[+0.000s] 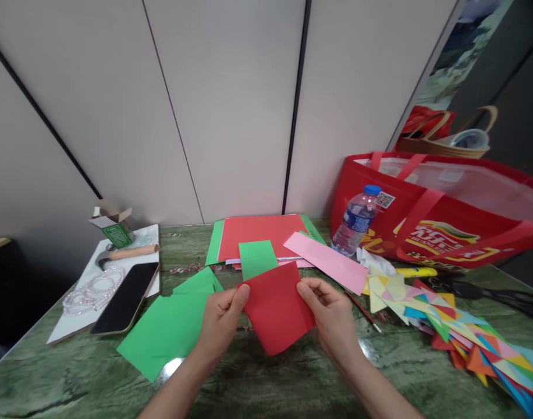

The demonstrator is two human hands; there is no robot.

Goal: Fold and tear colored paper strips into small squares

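Observation:
A red paper square (277, 308) is held up over the green marble table (292, 378), tilted. My left hand (221, 321) pinches its left edge and my right hand (330, 314) pinches its right edge, thumbs on top. A small green paper (256, 258) lies just behind the red square. Green sheets (168, 329) lie under and left of my left hand. A pink strip (325, 262) lies to the right, above my right hand.
A stack of red and green sheets (260, 233) lies by the wall. At right stand a water bottle (356, 224), a red bag (445, 215) and a heap of folded coloured pieces (467, 331). At left are a phone (127, 297), beads (94, 288), a hammer (127, 254) and a small box (112, 224).

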